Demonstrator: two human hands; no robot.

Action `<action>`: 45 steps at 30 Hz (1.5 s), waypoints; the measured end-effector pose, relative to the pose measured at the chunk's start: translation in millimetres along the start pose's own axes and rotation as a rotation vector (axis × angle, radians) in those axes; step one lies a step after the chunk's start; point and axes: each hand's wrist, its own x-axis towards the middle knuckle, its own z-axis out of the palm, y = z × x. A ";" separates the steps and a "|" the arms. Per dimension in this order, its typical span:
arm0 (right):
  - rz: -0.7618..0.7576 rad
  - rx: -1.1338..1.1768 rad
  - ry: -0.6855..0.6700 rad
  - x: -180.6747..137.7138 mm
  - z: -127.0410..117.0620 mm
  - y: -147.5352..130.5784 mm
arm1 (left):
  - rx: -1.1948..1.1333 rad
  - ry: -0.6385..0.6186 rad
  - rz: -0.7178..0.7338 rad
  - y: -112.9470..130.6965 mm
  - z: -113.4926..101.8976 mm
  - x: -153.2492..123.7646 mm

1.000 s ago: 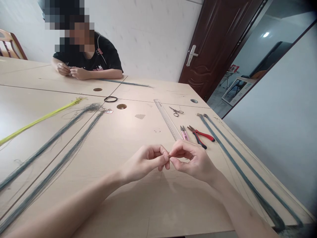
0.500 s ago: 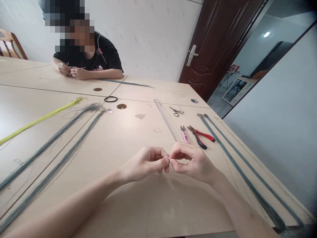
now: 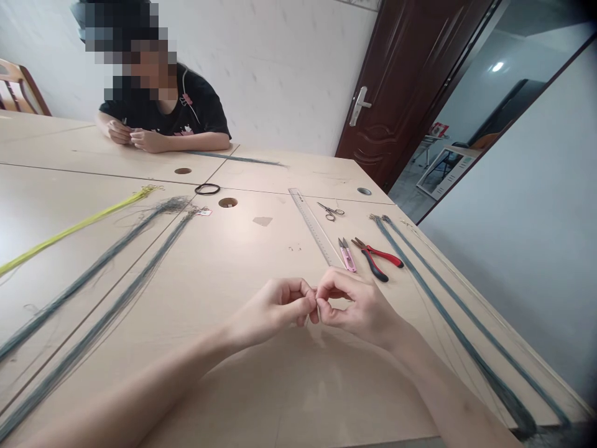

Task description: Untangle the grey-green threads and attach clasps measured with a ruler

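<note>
My left hand and my right hand meet above the table, thumb and forefinger of each pinched together. Between the fingertips is a thin pale thread, barely visible, with a short piece showing below the fingers. Any small part right at the pinch is hidden by the fingers. Just beyond the right hand lie pink thread snips and red-and-black pliers. A clear ruler and small scissors lie farther back.
Blue-grey thread bundles and a yellow bundle lie at left; more blue-grey bundles run along the right edge. A black ring lies near a cable hole. Across the table a person sits, hands together.
My fingertips have shifted slightly against each other, and a bit of thread shows more clearly below them. The view has tipped very slightly; the tools and bundles stay put.
</note>
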 end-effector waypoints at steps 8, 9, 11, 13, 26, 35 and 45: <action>0.033 -0.014 0.000 0.2 -0.3 1.7 | 0.013 0.004 0.026 -5.7 -1.2 2.4; 0.035 -0.011 0.003 0.3 -0.2 1.7 | 0.018 0.006 0.033 -6.2 -1.4 2.3; 0.031 -0.014 0.018 0.6 0.0 1.7 | 0.027 0.013 0.045 -6.5 -1.6 2.0; 0.038 -0.014 0.032 0.7 0.4 1.2 | 0.039 0.025 0.047 -6.0 -1.7 1.6; 0.089 0.093 0.053 1.7 1.9 -2.1 | 0.023 0.025 0.064 -4.0 -0.7 0.9; 0.108 0.107 0.049 1.1 1.1 -6.0 | -0.006 0.035 0.061 -1.2 -1.2 0.6; 0.104 -0.645 0.149 12.3 -10.6 48.7 | 0.061 0.298 0.073 -5.0 -19.2 9.6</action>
